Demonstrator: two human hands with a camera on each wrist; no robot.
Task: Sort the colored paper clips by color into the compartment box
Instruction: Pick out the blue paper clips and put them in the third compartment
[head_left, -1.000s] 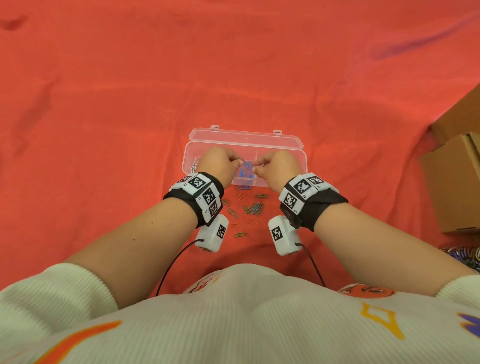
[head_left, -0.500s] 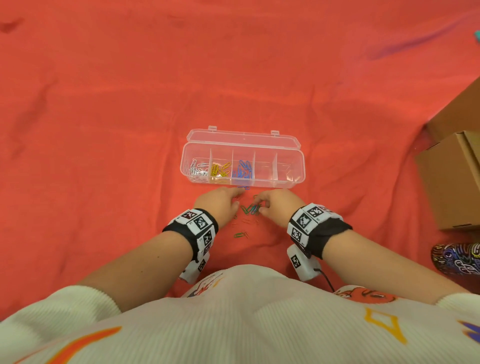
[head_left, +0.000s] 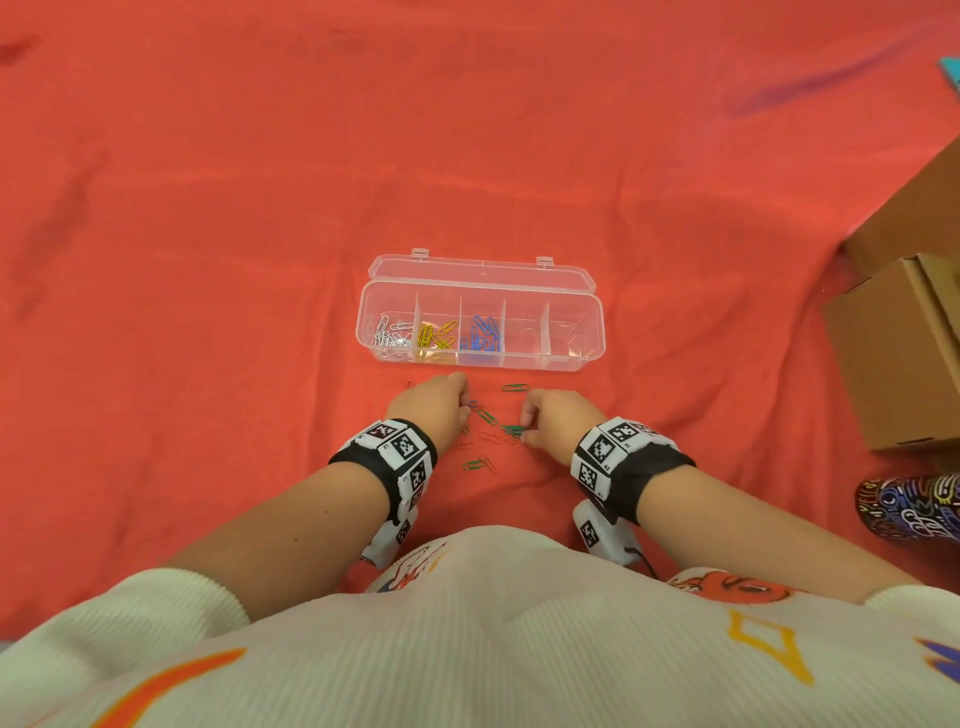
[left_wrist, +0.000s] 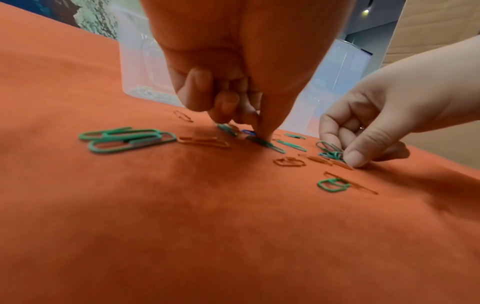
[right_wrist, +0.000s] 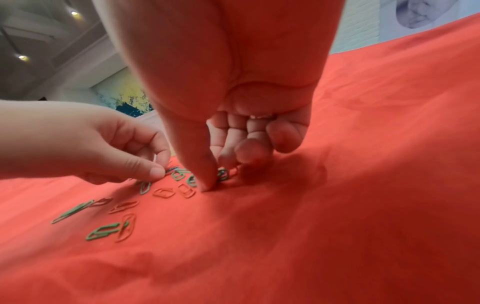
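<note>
**Both hands down among the loose clips**

Left hand (head_left: 434, 410) curls, thumb pressing a green clip (left_wrist: 265, 144); right hand (head_left: 558, 418) pinches at green clips (head_left: 514, 429). Whether either has lifted one is unclear. Red clips (head_left: 491, 439) barely show against the red cloth (head_left: 208, 208). Clip box (head_left: 587, 332) lies open at 12 o'clock, cardboard boxes (head_left: 893, 353) at 3.

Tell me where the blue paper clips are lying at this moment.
In the head view, the blue paper clips lie in the middle compartment of the clear compartment box, just right of the yellow paper clips, with an empty compartment to their right.
</note>
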